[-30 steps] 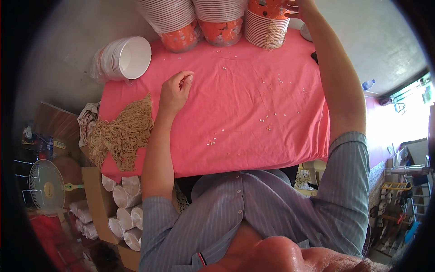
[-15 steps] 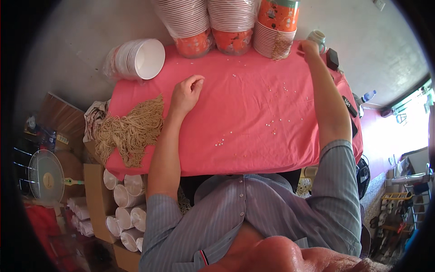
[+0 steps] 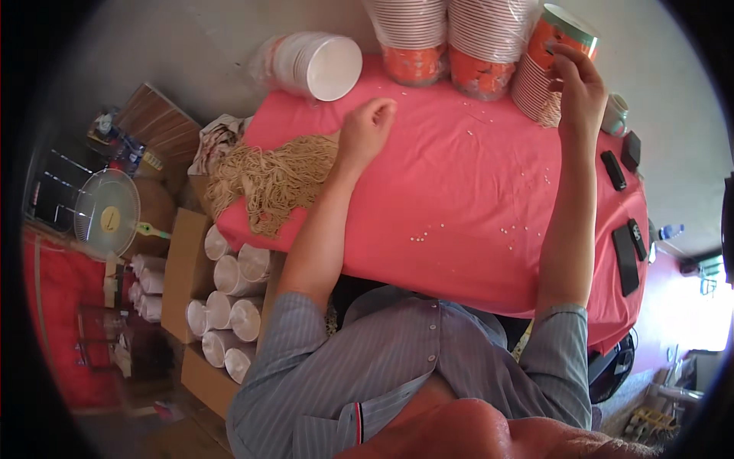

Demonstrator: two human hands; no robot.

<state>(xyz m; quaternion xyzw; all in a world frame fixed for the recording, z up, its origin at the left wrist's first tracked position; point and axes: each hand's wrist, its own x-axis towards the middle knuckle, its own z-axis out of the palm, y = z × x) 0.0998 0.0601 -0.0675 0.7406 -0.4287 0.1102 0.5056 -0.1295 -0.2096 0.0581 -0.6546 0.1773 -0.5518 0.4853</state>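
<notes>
My left hand [image 3: 367, 134], fingers curled closed, hovers over the pink cloth beside a heap of tan strings [image 3: 287, 180]. Whatever it may hold is hidden. My right hand [image 3: 579, 92] is raised in front of the right-hand stack of orange paper buckets [image 3: 539, 80], with thumb and fingers bent together near the top bucket's green rim. Anything pinched there is too small to name. Tan string ends [image 3: 549, 115] hang at the stack's lower side. Small white beads [image 3: 508, 229] lie scattered on the tablecloth [image 3: 443, 183].
Two plastic-wrapped bucket stacks [image 3: 413, 65] stand at the back, and white buckets [image 3: 334, 69] lie on their side. A mug [image 3: 614, 115], a black box [image 3: 631, 151] and dark handheld devices [image 3: 625, 260] line the right edge. Cartons of wrapped white cups [image 3: 229, 275] and a fan [image 3: 107, 214] are at left.
My right hand has moved from beside the mug up to the top of the right bucket stack. My left hand stays closed near the strings. The view has turned and shifted.
</notes>
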